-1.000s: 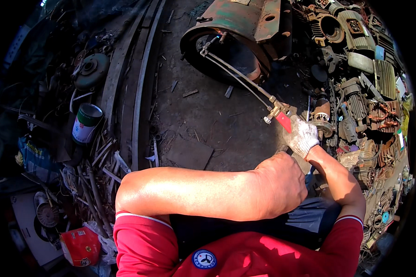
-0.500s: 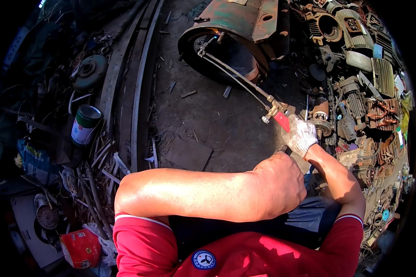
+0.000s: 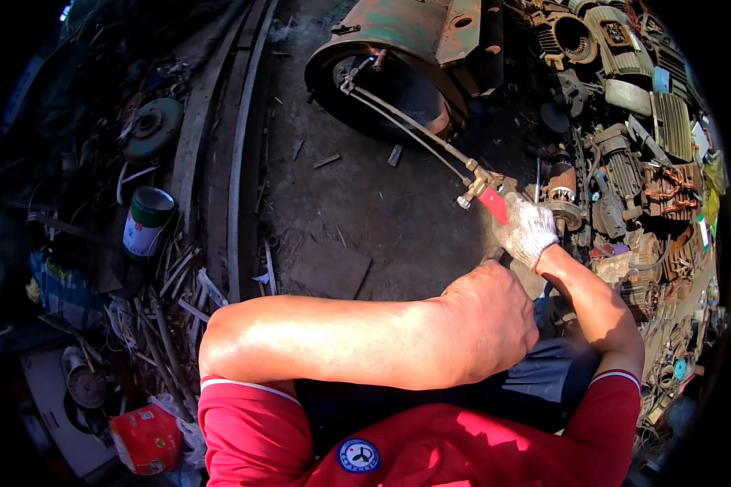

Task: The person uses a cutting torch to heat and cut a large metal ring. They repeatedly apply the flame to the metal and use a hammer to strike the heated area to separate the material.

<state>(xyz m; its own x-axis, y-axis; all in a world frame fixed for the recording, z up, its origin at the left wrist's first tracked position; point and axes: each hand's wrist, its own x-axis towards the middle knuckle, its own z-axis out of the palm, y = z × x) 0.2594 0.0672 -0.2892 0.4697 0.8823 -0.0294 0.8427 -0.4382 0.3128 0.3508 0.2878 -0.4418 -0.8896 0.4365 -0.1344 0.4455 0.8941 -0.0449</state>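
My right hand [image 3: 525, 230], in a white knit glove, grips the red handle of a brass cutting torch [image 3: 415, 124]. Two long thin tubes run from its valves up to an angled head. The head sits inside the open end of a rusty, green-painted metal cylinder [image 3: 398, 26]. A small bright glow shows at the tip, beside a short stub near the cylinder's upper rim. Bare and closed, my left hand [image 3: 489, 329] lies in front of my body, close below the gloved wrist. Its fingers curl out of sight, so anything inside them is hidden.
Old motor housings [image 3: 617, 40] and scrap parts crowd the right side. Long metal beams [image 3: 240, 162] lie along the left. Beyond them are a paint can [image 3: 148, 221], a round metal cover [image 3: 153, 128], sticks and a red bag [image 3: 146, 438]. A flat plate [image 3: 330, 266] rests on the floor.
The view has shifted slightly, so the cylinder and torch appear a little higher and further left. Both hands keep their hold, and the torch head stays inside the cylinder's rim.
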